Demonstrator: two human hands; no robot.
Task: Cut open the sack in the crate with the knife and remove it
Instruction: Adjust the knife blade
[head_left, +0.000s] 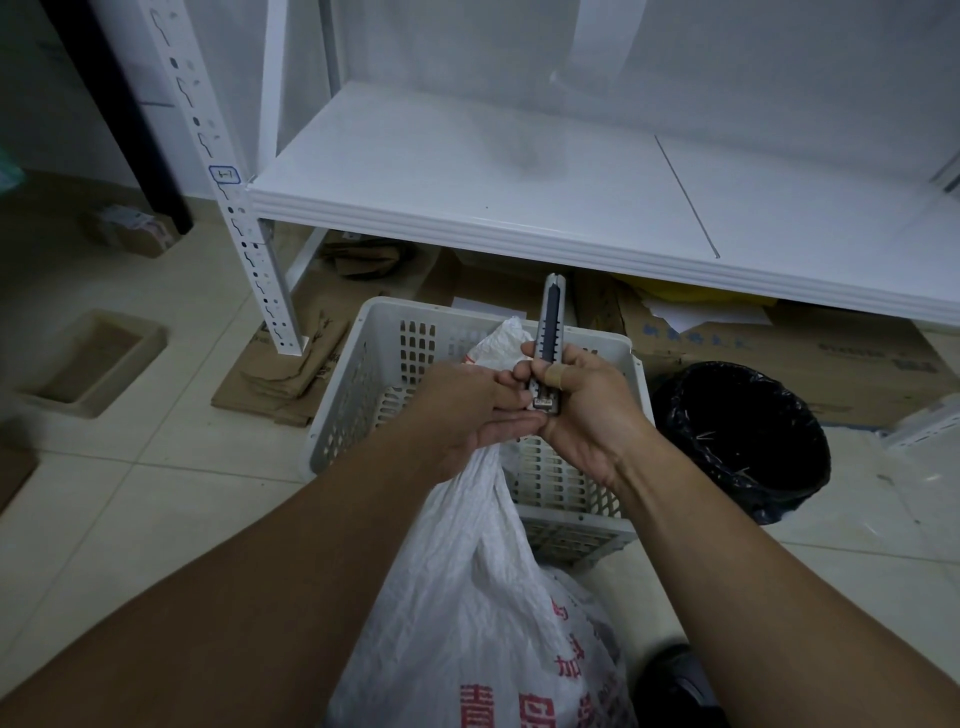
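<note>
The sack (467, 571), bunched in the curled fingers (506, 384) of the left hand (467, 410) over the crate's (384, 322) near edge and hanging mostly outside it, is judged nearly removed, and, with the knife (550, 332) gripped upright in the right hand (582, 405), drawing the remainder clear is called for.

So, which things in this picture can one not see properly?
The knife: head view, tip too small and dim to tell whether a blade is out.
The crate floor: head view, hidden by the left hand, the right hand and the sack.
The sack's lower end and red print: cut off by the bottom edge.
The boxes under the shelf: mostly covered by the shelf board.
</note>
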